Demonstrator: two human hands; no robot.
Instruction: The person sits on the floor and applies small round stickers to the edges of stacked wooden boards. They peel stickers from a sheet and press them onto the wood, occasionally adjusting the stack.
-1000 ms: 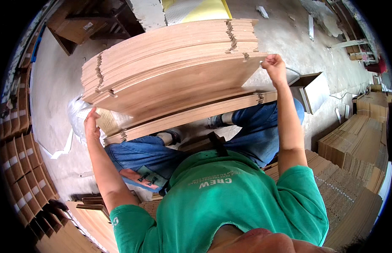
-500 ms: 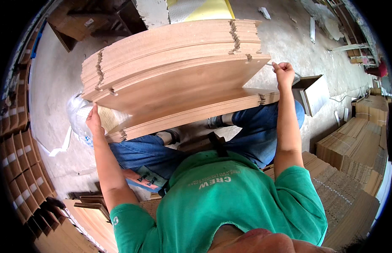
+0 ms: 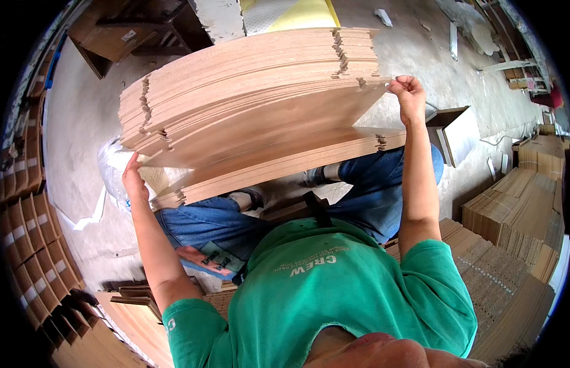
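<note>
A thick stack of thin wooden panels point(image 3: 248, 70) stands on edge in front of me, with notches near both ends. Its nearest panel point(image 3: 279, 126) leans slightly apart from the rest. My left hand point(image 3: 134, 181) pinches that panel's left corner between thumb and fingers. At the opposite corner, my right hand point(image 3: 409, 99) is closed with its fingertips on the panel's edge; a small pale bit shows at the fingertips. Closer to me, a smaller group of notched panels point(image 3: 279, 168) rests against my knees, with a gap between it and the stack.
Clear plastic wrapping point(image 3: 113, 175) lies left of the stack. An open-ended box-like piece point(image 3: 453, 135) stands on the floor to the right. Stacked boards point(image 3: 512, 202) fill the right side, and dark brown furniture point(image 3: 137, 30) stands at the far left.
My right hand has moved left onto the panel's corner. My left hand has shifted slightly left and down, and the nearest panel's left end has come a little away from the stack.
</note>
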